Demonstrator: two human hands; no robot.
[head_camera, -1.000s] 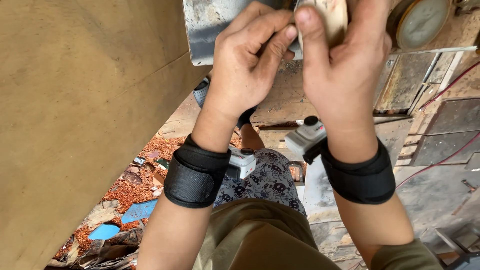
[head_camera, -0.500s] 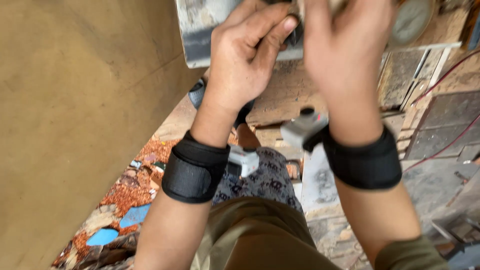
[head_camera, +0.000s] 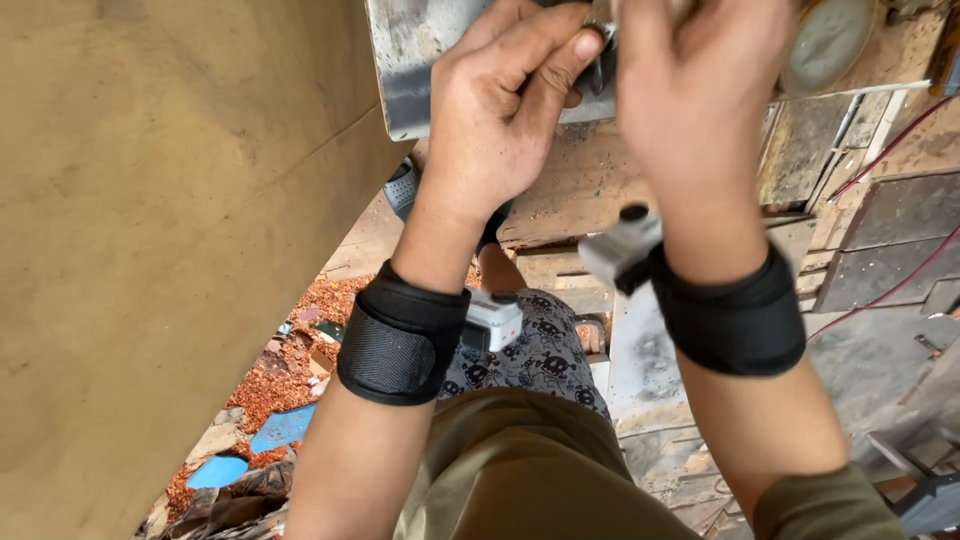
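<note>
Both my hands are up at the far top edge of the view, working on a grey metal plate (head_camera: 410, 70) that sits just right of a big tan board (head_camera: 170, 250) filling the whole left side. My left hand (head_camera: 500, 120) is curled with thumb and fingers pinched together on something small and dark at the plate's edge, but I honestly can't tell what it is. My right hand (head_camera: 700, 90) is blurred right beside it, fingers bunched, grip unclear, and both wrists wear black straps (head_camera: 400, 340) with small grey devices, over red wood chips (head_camera: 300, 350) on the floor.
</note>
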